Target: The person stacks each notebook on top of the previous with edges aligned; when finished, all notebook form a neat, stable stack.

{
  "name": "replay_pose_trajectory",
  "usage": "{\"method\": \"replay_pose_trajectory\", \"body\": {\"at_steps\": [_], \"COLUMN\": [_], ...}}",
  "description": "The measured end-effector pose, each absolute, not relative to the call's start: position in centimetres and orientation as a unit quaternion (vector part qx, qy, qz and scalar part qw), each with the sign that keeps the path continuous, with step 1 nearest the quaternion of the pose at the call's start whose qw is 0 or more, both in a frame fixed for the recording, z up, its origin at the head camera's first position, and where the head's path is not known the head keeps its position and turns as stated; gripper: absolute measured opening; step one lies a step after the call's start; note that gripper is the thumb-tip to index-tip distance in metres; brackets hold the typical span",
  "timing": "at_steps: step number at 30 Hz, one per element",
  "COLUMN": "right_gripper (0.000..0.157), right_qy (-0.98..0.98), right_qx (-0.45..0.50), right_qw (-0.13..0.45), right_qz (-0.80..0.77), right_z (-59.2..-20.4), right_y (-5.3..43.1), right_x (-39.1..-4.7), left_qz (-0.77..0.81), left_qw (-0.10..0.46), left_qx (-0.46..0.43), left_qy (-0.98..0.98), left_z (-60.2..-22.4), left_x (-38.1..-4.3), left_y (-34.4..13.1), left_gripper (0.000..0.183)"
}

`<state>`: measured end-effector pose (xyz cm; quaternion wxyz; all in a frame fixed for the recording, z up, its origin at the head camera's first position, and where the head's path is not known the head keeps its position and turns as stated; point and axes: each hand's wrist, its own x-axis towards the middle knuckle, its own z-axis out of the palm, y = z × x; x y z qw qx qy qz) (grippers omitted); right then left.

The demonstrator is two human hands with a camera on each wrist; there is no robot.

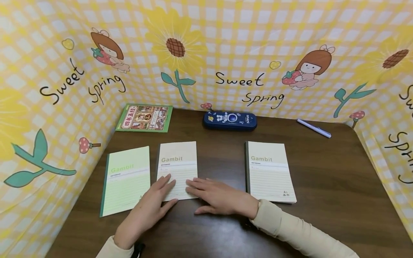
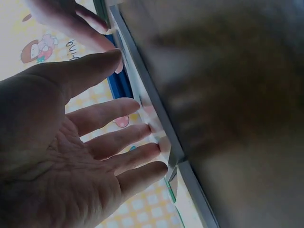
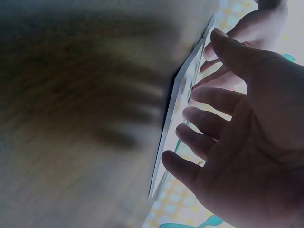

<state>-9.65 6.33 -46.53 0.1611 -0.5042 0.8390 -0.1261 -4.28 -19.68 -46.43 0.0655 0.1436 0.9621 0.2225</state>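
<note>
White middle notebook (image 1: 177,157); hands (image 1: 154,199) (image 1: 217,195) over its lower part, released, fingers extended.

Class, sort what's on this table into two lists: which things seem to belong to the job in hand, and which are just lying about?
Job in hand:
- middle white notebook, at the left hand and right hand
- probably green notebook and rightmost white notebook, with similar covers

Lying about, apparently:
- illustrated book
- blue case
- pen

"Gambit" notebooks (image 1: 177,168), "SPACE" case (image 1: 229,122), "Sweet Spring" cloth (image 1: 238,46)
</note>
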Motion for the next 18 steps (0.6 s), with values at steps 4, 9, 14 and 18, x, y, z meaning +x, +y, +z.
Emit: {"method": "replay_pose_trajectory", "body": {"at_steps": [4,9,14,18], "right_gripper": [0.072,0.072,0.071,0.071], "right_qy": [0.846,0.849,0.848,0.846], "right_qx": [-0.497,-0.494,-0.493,-0.493], "right_qw": [0.169,0.165,0.171,0.175], "right_qz": [-0.098,-0.086,-0.092,-0.098], "right_z": [-46.87,-47.27,-47.32,-47.3], "right_y": [5.99,5.95,6.23,6.5], "right_x": [-9.66,-9.69,-9.61,-9.52], "left_qz": [0.216,0.212,0.207,0.206], "left_qw": [0.071,0.068,0.066,0.066], "left_qx": [0.149,0.15,0.151,0.152], "left_qy": [0.962,0.963,0.964,0.964], "left_z": [-46.56,-46.84,-47.13,-47.2], "left_x": [-4.16,-4.02,-3.86,-3.75], "left_y": [-19.48,-19.23,-19.06,-18.97], "left_gripper": [0.061,0.063,0.065,0.066]}}
